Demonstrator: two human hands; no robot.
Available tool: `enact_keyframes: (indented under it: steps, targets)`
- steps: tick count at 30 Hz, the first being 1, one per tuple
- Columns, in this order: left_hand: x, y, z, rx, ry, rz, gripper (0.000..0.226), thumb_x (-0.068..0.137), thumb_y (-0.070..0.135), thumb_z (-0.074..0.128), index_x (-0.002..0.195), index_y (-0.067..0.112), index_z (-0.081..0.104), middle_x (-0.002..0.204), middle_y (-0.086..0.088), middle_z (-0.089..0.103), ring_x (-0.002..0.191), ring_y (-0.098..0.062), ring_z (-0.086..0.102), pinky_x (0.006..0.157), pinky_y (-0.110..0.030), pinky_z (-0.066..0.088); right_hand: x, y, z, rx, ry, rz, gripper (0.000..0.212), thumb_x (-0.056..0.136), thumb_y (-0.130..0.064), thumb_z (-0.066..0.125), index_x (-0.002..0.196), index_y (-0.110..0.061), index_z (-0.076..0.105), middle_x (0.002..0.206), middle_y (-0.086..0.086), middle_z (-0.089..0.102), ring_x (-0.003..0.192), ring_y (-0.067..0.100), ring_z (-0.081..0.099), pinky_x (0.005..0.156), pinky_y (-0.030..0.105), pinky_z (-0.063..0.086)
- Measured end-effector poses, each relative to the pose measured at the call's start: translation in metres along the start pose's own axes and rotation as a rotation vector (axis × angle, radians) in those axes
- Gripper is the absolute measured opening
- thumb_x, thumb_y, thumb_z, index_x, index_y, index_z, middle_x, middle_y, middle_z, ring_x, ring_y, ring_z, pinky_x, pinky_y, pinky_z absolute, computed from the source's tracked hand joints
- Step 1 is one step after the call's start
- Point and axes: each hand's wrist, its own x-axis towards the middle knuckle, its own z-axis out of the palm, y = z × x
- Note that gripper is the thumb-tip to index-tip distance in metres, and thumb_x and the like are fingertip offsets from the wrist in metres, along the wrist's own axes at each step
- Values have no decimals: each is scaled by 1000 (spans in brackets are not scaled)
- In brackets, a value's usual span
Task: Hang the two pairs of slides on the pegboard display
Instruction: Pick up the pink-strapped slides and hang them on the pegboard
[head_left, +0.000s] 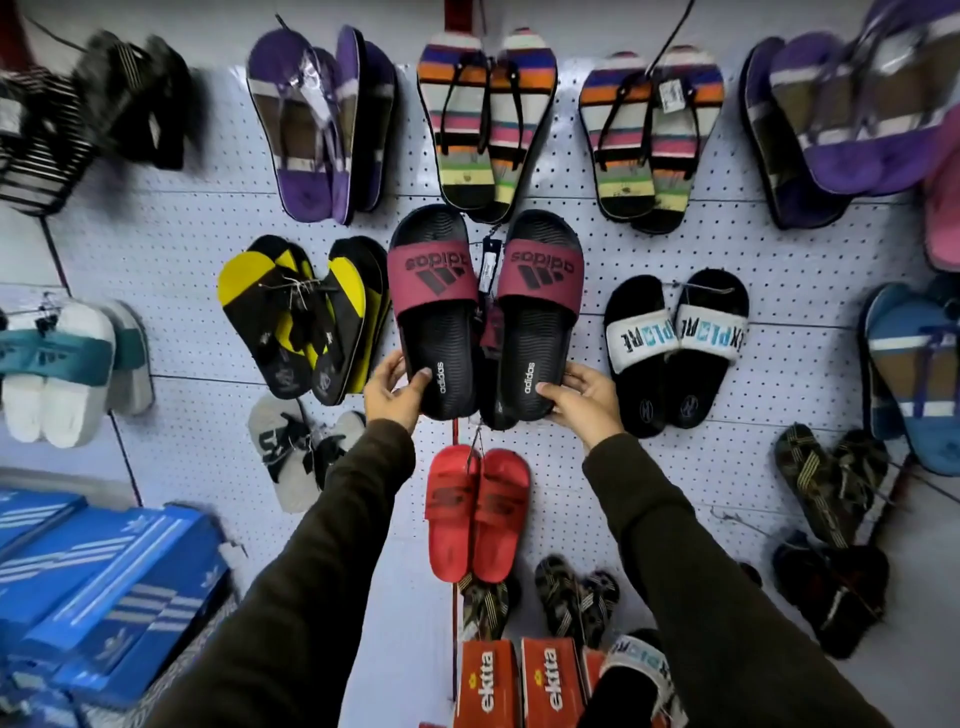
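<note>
A pair of black slides with maroon straps sits upside down against the white pegboard (649, 249) at the centre. My left hand (392, 392) grips the heel of the left slide (436, 312). My right hand (579, 402) grips the heel of the right slide (537, 317). A dark tag (488, 270) hangs between the two. A black slide with a white printed strap (636, 670) lies near the bottom, partly hidden under my right sleeve.
Many pairs hang around: yellow-black flip-flops (301, 317), red slides (475, 512) just below, black-white slides (675, 348) to the right, striped pairs (485, 119) above. Blue shoe boxes (104, 587) are stacked at lower left, orange boxes (514, 686) at the bottom.
</note>
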Motion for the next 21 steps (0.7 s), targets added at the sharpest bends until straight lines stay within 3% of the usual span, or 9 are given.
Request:
enact_keyframes:
  steps: [3,6,9,17,21]
  targets:
    - [26,-1,0,41,19,1,51,87,-10,57,136,-6,43,137,-28,53,115,-27,55,110,-54,40,15,-2,10,-59,5,21,44,84,9,68,127,5,58,130,23,67,119,39,66,98,53,55]
    - [43,-16,-3,68,25,-61,51,87,-12,56,136,-8,44,131,-26,57,113,-28,56,110,-56,40,21,9,14,-88,17,79,47,84,10,67,130,5,57,131,23,66,118,40,65,92,53,56]
    - [49,-38,-7,60,21,-146,53,87,-10,56,138,-3,42,138,-26,53,110,-25,54,109,-59,39,23,30,12,-111,27,134,50,84,11,66,132,5,56,130,23,66,119,40,65,93,55,56]
    - [41,-87,-11,89,43,-132,50,87,-11,55,136,-4,46,136,-28,54,110,-23,53,111,-52,40,23,81,14,-145,43,127,48,83,6,71,129,6,59,131,26,64,124,39,62,108,54,48]
    - [34,-106,-9,34,105,-125,51,88,-6,56,137,7,47,139,-20,53,116,-31,58,107,-56,44,14,96,11,-137,18,121,50,87,-1,70,135,-1,55,129,19,64,110,29,65,98,46,55]
